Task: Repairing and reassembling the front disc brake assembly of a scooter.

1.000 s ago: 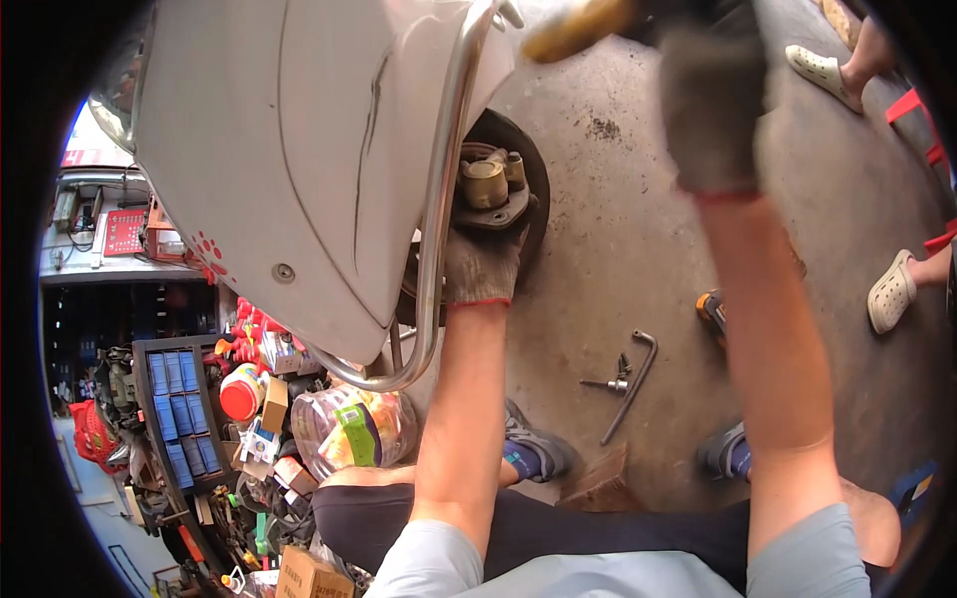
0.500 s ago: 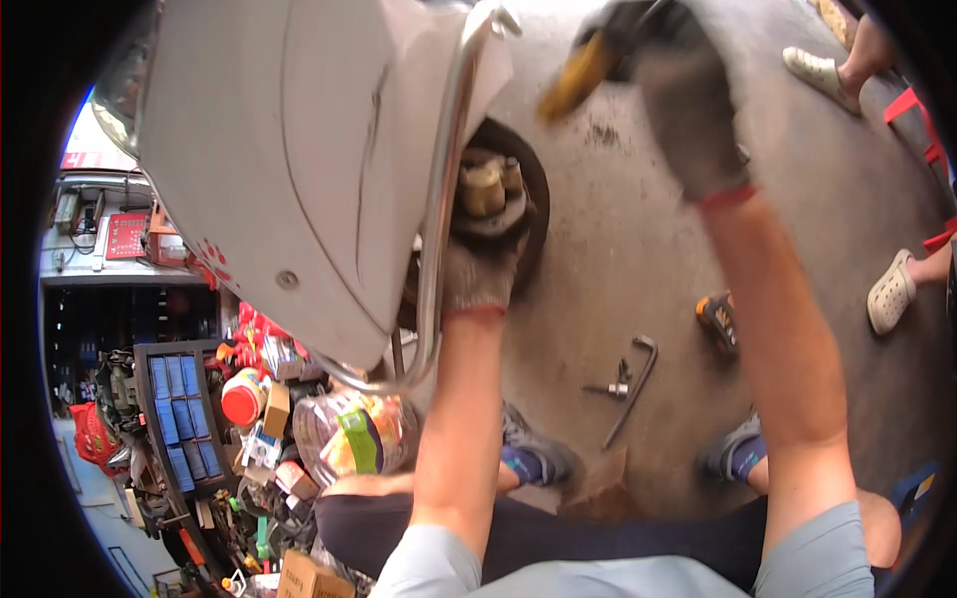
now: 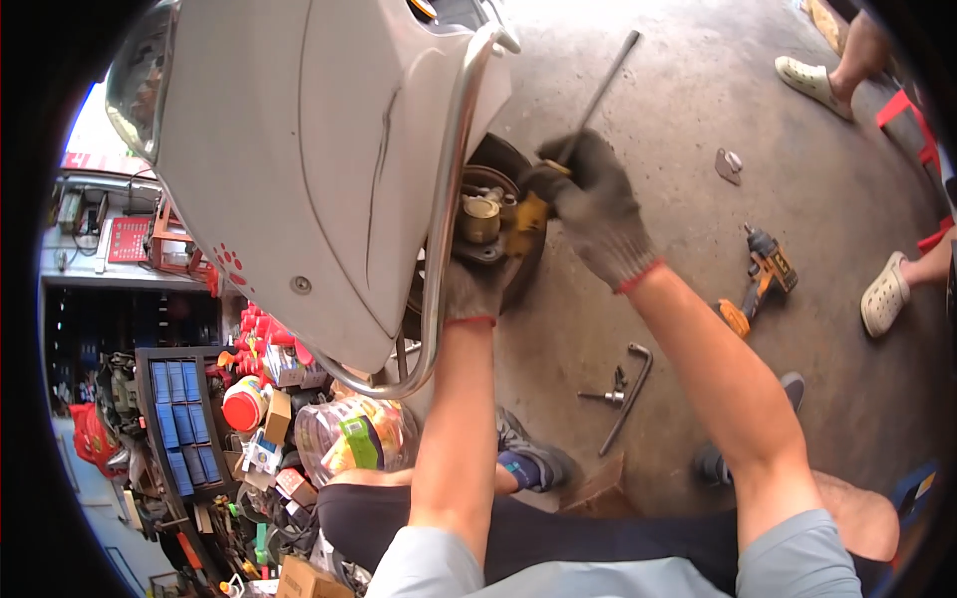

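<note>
My gloved left hand (image 3: 474,291) is closed round the underside of a greasy metal brake caliper (image 3: 481,221) with a round tan piston, beside the scooter's wheel. Its fingertips are mostly hidden. In my gloved right hand (image 3: 603,204) is a screwdriver (image 3: 602,98), gripped where the shaft meets the handle. The shaft points up and away to the right. Its yellow handle, blurred, points down-left right beside the caliper; whether they touch I cannot tell. A pale scooter body (image 3: 329,149) with a chrome bar (image 3: 454,169) stands over the left hand.
On the floor to the right lie a cordless driver (image 3: 770,264) and a small dark metal plate (image 3: 728,167). An L-shaped wrench (image 3: 628,399) lies nearer me, by brown cardboard (image 3: 598,490). Another person's clogs (image 3: 885,294) are at far right. Boxes and a plastic jar (image 3: 354,439) crowd the left.
My right hand has swung down and left from high up, bringing the screwdriver's handle to the caliper. My left hand keeps its hold, and the caliper's piston faces up more. The view has shifted slightly.
</note>
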The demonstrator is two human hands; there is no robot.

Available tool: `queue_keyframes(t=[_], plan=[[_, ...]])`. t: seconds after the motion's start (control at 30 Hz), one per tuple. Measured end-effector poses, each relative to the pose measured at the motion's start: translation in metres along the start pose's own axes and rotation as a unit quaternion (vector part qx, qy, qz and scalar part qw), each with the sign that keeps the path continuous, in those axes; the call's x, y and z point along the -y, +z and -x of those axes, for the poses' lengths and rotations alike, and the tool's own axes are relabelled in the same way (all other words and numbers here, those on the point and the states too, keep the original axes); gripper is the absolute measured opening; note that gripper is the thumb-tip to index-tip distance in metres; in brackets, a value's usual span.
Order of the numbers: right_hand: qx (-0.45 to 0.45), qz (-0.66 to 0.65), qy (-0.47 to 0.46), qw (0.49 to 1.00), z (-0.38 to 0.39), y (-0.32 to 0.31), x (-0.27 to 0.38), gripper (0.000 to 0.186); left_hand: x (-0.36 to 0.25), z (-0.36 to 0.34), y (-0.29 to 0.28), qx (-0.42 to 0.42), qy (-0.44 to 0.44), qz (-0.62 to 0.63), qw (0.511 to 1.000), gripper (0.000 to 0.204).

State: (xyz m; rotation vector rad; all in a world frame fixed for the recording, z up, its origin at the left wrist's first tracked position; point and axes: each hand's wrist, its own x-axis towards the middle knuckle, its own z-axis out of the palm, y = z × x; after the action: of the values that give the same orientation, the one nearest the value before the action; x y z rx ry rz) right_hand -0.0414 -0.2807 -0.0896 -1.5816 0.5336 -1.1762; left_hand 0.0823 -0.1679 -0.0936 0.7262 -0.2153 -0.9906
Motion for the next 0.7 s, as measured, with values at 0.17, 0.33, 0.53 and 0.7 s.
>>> queue_keyframes(t=[0.17, 0.33, 0.53, 0.7], plan=[[-0.084, -0.145, 0.177, 0.97, -0.006, -0.062, 0.031, 0.018, 0.006, -0.002, 0.02, 0.02, -0.023, 0.108, 0.994, 0.029], [-0.027, -0.097, 0.23, 0.968, 0.034, -0.082, 0.026, 0.022, 0.014, 0.001, 0.039, 0.027, -0.016, 0.153, 0.988, 0.031], [0.117, -0.074, 0.323, 0.936, 0.068, -0.091, 0.045, 0.027, 0.005, -0.003, 0.035, 0.071, -0.027, 0.165, 0.983, 0.041], [0.251, -0.029, 0.328, 0.91, 0.068, -0.098, 0.065, 0.034, 0.0, 0.0, 0.047, 0.113, -0.005, 0.16, 0.981, 0.046]])
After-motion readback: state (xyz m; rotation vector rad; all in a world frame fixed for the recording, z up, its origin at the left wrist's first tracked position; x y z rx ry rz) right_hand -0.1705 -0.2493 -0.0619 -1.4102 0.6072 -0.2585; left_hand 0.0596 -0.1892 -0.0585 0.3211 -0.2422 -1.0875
